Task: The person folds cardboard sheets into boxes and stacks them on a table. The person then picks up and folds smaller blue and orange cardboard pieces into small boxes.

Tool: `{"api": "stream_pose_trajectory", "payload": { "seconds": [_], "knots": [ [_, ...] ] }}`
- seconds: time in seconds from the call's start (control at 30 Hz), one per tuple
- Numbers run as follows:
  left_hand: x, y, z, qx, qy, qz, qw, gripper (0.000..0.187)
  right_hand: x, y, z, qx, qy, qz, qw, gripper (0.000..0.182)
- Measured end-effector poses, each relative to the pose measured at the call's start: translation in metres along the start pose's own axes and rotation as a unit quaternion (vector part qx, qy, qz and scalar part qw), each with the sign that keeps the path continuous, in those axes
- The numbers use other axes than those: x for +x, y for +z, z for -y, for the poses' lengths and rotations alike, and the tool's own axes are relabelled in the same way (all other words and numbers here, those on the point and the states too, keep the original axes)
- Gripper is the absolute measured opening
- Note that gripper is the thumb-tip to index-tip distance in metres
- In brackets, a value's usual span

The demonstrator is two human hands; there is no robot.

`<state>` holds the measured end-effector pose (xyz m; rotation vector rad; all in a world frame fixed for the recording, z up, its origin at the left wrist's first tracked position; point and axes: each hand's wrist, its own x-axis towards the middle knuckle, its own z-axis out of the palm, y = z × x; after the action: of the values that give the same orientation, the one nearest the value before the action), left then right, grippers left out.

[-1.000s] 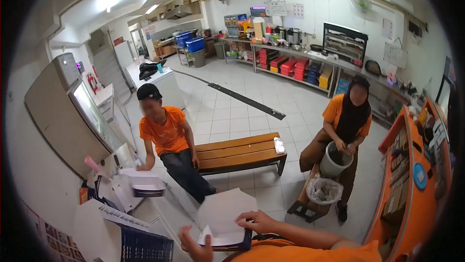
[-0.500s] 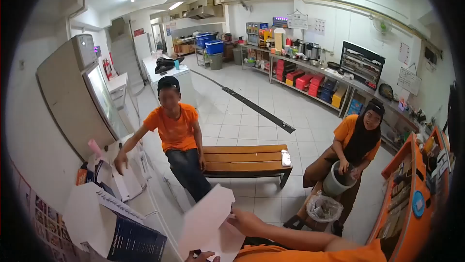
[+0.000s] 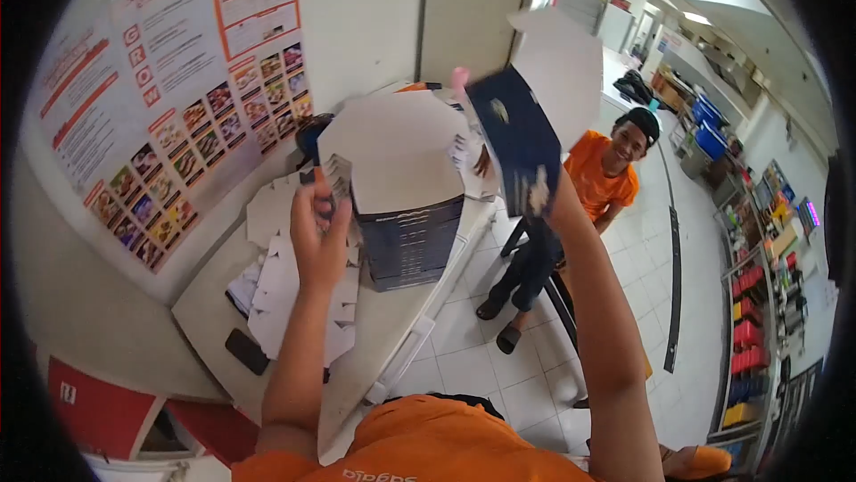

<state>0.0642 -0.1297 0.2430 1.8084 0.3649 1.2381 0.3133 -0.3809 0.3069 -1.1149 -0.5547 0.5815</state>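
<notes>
A tall stack of flat cardboard box blanks, white on top with dark blue printed panels at the front, stands on the counter. My left hand is at its left edge, thumb and fingers apart. To the right of the stack, my right hand grips a single cardboard box blank by its lower edge. This raised blank has a dark blue panel and a white one, and partly covers my fingers. More white box blanks lie on the counter below my left forearm.
A dark phone lies on the white counter at left. Posters cover the wall. A person in an orange shirt sits to the right, beyond my right arm. Shelves with red boxes line the far right.
My view has swung left towards the counter and posters. My left hand has left the blank and is at the stack, while my right hand holds the blank up beside it.
</notes>
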Motion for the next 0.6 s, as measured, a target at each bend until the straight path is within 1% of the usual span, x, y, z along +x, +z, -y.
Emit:
{"api": "stream_pose_trajectory", "payload": {
  "seconds": [0.03, 0.07, 0.1, 0.13, 0.17, 0.2, 0.23, 0.27, 0.33, 0.37, 0.4, 0.43, 0.5, 0.53, 0.6],
  "knots": [
    [0.015, -0.004, 0.015, 0.034, 0.014, 0.003, 0.999, 0.042, 0.023, 0.001, -0.008, -0.047, 0.016, 0.0, 0.999, 0.04],
    [0.03, -0.004, 0.022, 0.038, 0.015, -0.003, 0.999, 0.042, 0.046, 0.0, -0.012, -0.092, 0.03, 0.001, 0.995, 0.04],
    [0.041, -0.004, 0.028, 0.037, -0.018, 0.077, 0.996, 0.042, 0.068, 0.008, -0.021, -0.293, -0.046, -0.039, 0.954, 0.046],
    [0.051, -0.004, 0.033, 0.034, -0.05, 0.157, 0.986, 0.042, 0.075, 0.028, -0.025, -0.439, -0.081, -0.061, 0.893, 0.05],
    [0.056, -0.003, 0.039, 0.037, -0.05, 0.155, 0.986, 0.042, 0.081, 0.048, -0.028, -0.573, -0.109, -0.094, 0.807, 0.055],
    [0.061, -0.003, 0.041, 0.037, -0.03, 0.199, 0.979, 0.04, 0.079, 0.062, -0.024, -0.66, -0.096, -0.11, 0.737, 0.058],
    [0.065, -0.004, 0.043, 0.037, -0.011, 0.244, 0.969, 0.038, 0.091, 0.063, -0.022, -0.688, -0.066, -0.055, 0.721, 0.073],
    [0.069, -0.007, 0.045, 0.041, -0.011, 0.242, 0.969, 0.038, 0.09, 0.066, -0.022, -0.686, -0.068, -0.052, 0.722, 0.073],
    [0.072, -0.012, 0.038, 0.101, -0.004, 0.285, 0.953, 0.035, 0.093, 0.064, -0.026, -0.76, -0.068, -0.002, 0.646, 0.074],
    [0.076, -0.014, 0.036, 0.104, -0.005, 0.277, 0.955, 0.035, 0.091, 0.061, -0.032, -0.785, -0.141, 0.01, 0.603, 0.041],
    [0.079, -0.016, 0.035, 0.139, -0.001, 0.291, 0.947, 0.035, 0.092, 0.063, -0.032, -0.785, -0.146, 0.018, 0.602, 0.041],
    [0.08, -0.019, 0.035, 0.173, 0.001, 0.304, 0.937, 0.036, 0.094, 0.065, -0.032, -0.803, -0.125, 0.037, 0.582, 0.036],
    [0.086, -0.02, 0.04, 0.176, -0.006, 0.298, 0.938, 0.037, 0.097, 0.071, -0.033, -0.836, -0.083, 0.072, 0.538, 0.028],
    [0.086, -0.02, 0.044, 0.177, -0.007, 0.3, 0.937, 0.038, 0.098, 0.074, -0.035, -0.836, -0.086, 0.077, 0.537, 0.028],
    [0.086, -0.021, 0.048, 0.166, -0.006, 0.305, 0.938, 0.04, 0.102, 0.075, -0.04, -0.842, -0.084, 0.056, 0.529, 0.028]
  ]
}}
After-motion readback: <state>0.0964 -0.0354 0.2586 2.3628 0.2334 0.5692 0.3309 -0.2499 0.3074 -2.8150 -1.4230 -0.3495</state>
